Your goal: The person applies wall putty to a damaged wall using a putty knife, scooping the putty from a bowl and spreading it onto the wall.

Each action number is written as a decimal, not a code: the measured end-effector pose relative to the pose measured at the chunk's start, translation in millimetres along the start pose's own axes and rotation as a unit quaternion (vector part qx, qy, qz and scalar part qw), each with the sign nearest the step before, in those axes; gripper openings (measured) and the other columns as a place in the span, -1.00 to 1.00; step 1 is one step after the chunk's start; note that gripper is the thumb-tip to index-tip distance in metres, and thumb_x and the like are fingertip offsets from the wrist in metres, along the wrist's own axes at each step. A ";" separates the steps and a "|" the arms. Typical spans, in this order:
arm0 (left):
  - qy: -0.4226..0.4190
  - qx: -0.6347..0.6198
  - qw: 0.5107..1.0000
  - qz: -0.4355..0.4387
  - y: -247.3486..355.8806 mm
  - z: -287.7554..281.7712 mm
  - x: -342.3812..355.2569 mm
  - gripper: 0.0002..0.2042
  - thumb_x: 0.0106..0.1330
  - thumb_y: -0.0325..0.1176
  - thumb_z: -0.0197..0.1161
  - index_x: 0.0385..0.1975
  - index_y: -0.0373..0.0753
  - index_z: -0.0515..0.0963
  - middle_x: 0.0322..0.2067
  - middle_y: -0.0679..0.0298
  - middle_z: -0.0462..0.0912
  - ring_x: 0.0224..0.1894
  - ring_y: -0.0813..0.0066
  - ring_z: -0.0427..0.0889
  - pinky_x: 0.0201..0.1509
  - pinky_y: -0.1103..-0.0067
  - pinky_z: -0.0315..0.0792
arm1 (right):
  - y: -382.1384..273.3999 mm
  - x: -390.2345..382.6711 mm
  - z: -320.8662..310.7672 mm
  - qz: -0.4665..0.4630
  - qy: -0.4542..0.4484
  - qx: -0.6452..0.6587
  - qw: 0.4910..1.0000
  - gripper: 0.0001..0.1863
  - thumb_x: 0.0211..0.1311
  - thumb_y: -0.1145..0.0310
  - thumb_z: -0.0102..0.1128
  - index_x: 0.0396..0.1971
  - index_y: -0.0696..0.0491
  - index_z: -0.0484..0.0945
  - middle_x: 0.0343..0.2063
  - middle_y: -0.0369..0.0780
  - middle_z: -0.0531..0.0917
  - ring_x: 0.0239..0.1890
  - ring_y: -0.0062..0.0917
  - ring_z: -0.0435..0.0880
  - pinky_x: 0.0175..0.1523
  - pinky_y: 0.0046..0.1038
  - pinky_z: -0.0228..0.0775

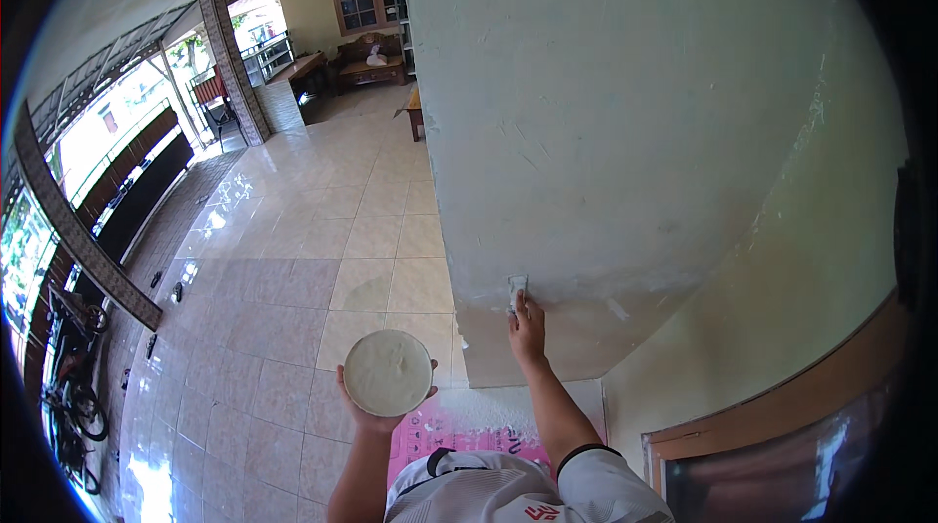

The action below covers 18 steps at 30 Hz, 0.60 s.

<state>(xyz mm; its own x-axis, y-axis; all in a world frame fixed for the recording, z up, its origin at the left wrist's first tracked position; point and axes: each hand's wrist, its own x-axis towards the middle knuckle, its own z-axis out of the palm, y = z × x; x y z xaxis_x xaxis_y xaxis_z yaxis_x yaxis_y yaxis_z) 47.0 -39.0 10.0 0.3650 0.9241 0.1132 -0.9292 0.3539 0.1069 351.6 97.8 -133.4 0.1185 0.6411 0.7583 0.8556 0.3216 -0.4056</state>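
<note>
My left hand (371, 419) carries a round tub (389, 374) of off-white paste from beneath, its fingers wrapped around the sides. The paste's surface is mostly smooth, with a small rough lump. Out in front, my right hand (529, 335) grips a small scraper (518, 285), and its blade lies against the lower part of the pale wall (586, 181). Its handle is mostly hidden by my fingers. Around the blade the wall shows whitish smears, above a darker beige band along the bottom.
A pink printed sheet (459, 420) dusted with white flakes lies on the tiled floor (283, 328) below me. At right is a wooden-framed window (684, 440). The wall's edge drops beside the tub. A wooden bench (376, 69), a pillar (233, 64) and a motorbike (73, 406) stand farther off.
</note>
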 end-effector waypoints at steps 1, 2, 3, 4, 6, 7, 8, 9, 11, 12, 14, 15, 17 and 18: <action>0.000 0.000 1.000 0.001 2.4 0.2 -0.5 -0.01 0.25 0.54 0.04 0.55 -0.02 0.16 0.50 -0.14 0.14 0.48 -0.60 0.07 0.19 -0.50 0.32 | 2.3 -2.4 3.6 -0.001 0.002 -0.001 1.000 -0.18 0.25 0.50 0.37 0.52 -0.08 0.30 0.01 -0.07 0.58 -0.06 -0.10 0.54 0.06 -0.12 0.52; 0.000 0.001 1.000 0.001 3.6 -0.1 0.6 -0.01 0.25 0.54 0.04 0.55 -0.03 0.15 0.49 -0.14 0.15 0.47 -0.60 0.09 0.19 -0.50 0.33 | 4.4 -7.1 5.2 0.006 0.002 -0.013 1.000 -0.18 0.25 0.50 0.38 0.52 -0.08 0.30 0.01 -0.07 0.57 -0.06 -0.10 0.54 0.06 -0.12 0.52; 0.000 0.002 1.000 0.001 6.1 -0.4 0.5 -0.01 0.25 0.54 0.04 0.55 -0.03 0.15 0.49 -0.14 0.15 0.47 -0.60 0.09 0.19 -0.50 0.33 | 4.0 -13.6 7.5 0.014 0.002 -0.024 1.000 -0.19 0.25 0.49 0.38 0.52 -0.08 0.31 0.01 -0.07 0.57 -0.05 -0.09 0.54 0.06 -0.12 0.52; 0.009 0.007 1.000 0.002 8.0 -0.8 1.0 -0.01 0.25 0.54 0.05 0.55 -0.03 0.15 0.48 -0.15 0.16 0.46 -0.61 0.10 0.18 -0.50 0.33 | 6.1 -19.3 7.8 0.015 0.003 -0.023 1.000 -0.19 0.25 0.49 0.38 0.52 -0.08 0.31 0.01 -0.07 0.57 -0.05 -0.09 0.54 0.06 -0.12 0.52; 0.019 0.015 1.000 0.001 12.4 -2.4 2.4 -0.01 0.25 0.54 0.05 0.55 -0.04 0.15 0.47 -0.16 0.17 0.46 -0.61 0.12 0.18 -0.50 0.33 | 7.7 -28.8 5.7 0.042 -0.037 -0.034 0.998 -0.17 0.23 0.51 0.39 0.52 -0.08 0.30 0.02 -0.08 0.58 -0.06 -0.10 0.55 0.05 -0.12 0.53; 0.011 0.013 1.000 -0.005 14.7 -4.4 3.8 -0.01 0.25 0.54 0.05 0.55 -0.04 0.15 0.47 -0.16 0.18 0.45 -0.61 0.13 0.18 -0.50 0.33 | 4.7 -33.0 5.6 0.044 -0.036 -0.033 0.998 -0.17 0.23 0.51 0.39 0.52 -0.08 0.30 0.02 -0.08 0.58 -0.06 -0.10 0.55 0.05 -0.12 0.53; 0.003 0.011 1.000 -0.011 17.6 -5.3 4.2 -0.01 0.24 0.54 0.05 0.55 -0.04 0.15 0.46 -0.17 0.18 0.45 -0.61 0.14 0.18 -0.51 0.33 | 1.6 -37.8 4.8 0.038 -0.028 -0.011 0.999 -0.15 0.21 0.53 0.39 0.52 -0.09 0.30 0.02 -0.07 0.58 -0.06 -0.10 0.55 0.05 -0.13 0.53; 0.000 0.012 1.000 -0.011 20.2 -5.3 7.3 -0.01 0.24 0.54 0.05 0.55 -0.04 0.15 0.46 -0.17 0.18 0.45 -0.61 0.14 0.18 -0.51 0.33 | -0.7 -34.4 2.9 0.030 -0.020 0.010 0.999 -0.13 0.19 0.55 0.40 0.53 -0.10 0.30 0.02 -0.07 0.58 -0.06 -0.10 0.55 0.04 -0.13 0.53; 0.015 0.018 1.000 -0.010 21.4 -5.7 7.7 -0.01 0.24 0.53 0.05 0.55 -0.05 0.16 0.46 -0.17 0.18 0.45 -0.62 0.13 0.19 -0.52 0.32 | -9.2 -14.3 -1.3 0.036 -0.009 0.012 0.999 -0.13 0.18 0.57 0.40 0.52 -0.10 0.30 0.02 -0.07 0.59 -0.07 -0.10 0.55 0.03 -0.13 0.53; 0.015 0.017 1.000 -0.012 21.4 -5.0 9.0 -0.01 0.24 0.53 0.05 0.55 -0.05 0.16 0.46 -0.17 0.18 0.45 -0.62 0.13 0.19 -0.52 0.32 | -10.3 -11.3 -3.1 0.044 0.000 0.011 0.999 -0.12 0.17 0.58 0.40 0.52 -0.10 0.30 0.01 -0.07 0.59 -0.07 -0.10 0.55 0.01 -0.14 0.53; 0.013 -0.005 0.999 -0.030 21.3 -3.2 12.9 0.00 0.23 0.54 0.05 0.54 -0.05 0.17 0.46 -0.17 0.19 0.44 -0.62 0.14 0.18 -0.52 0.33 | -8.9 -15.2 -3.8 0.042 0.003 -0.015 0.999 -0.12 0.17 0.58 0.40 0.52 -0.09 0.30 -0.01 -0.07 0.58 -0.08 -0.10 0.55 0.00 -0.14 0.53; 0.011 -0.005 0.999 -0.034 21.2 -3.3 16.1 0.00 0.23 0.54 0.05 0.54 -0.05 0.17 0.46 -0.17 0.19 0.44 -0.62 0.14 0.18 -0.52 0.33 | -4.7 -15.0 -1.6 0.038 0.009 -0.040 0.998 -0.12 0.18 0.58 0.40 0.53 -0.08 0.30 -0.04 -0.07 0.58 -0.09 -0.10 0.55 -0.01 -0.14 0.52; 0.013 0.002 0.999 -0.046 20.4 -4.8 20.1 0.02 0.19 0.58 -0.01 0.55 -0.02 0.18 0.46 -0.18 0.19 0.43 -0.62 0.18 0.19 -0.48 0.34 | 6.4 -40.5 -0.3 0.062 -0.038 -0.063 0.995 -0.12 0.18 0.57 0.40 0.53 -0.08 0.30 -0.07 -0.07 0.58 -0.10 -0.10 0.54 -0.02 -0.14 0.52; 0.012 0.003 0.999 -0.046 19.9 -5.2 20.7 0.02 0.19 0.58 -0.01 0.55 -0.02 0.18 0.46 -0.18 0.19 0.43 -0.62 0.18 0.19 -0.48 0.34 | 6.5 -47.9 -2.1 0.085 -0.088 -0.082 0.989 -0.12 0.18 0.56 0.41 0.53 -0.08 0.29 -0.10 -0.08 0.57 -0.11 -0.10 0.54 -0.03 -0.14 0.51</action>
<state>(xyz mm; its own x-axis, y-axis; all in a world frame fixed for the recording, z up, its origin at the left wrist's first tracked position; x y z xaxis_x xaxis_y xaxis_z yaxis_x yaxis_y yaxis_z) 35.8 -12.1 9.4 0.4465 0.8913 0.0794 -0.8918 0.4360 0.1208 352.6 67.7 -171.2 0.1905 0.7919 0.5802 0.9030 0.0906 -0.4200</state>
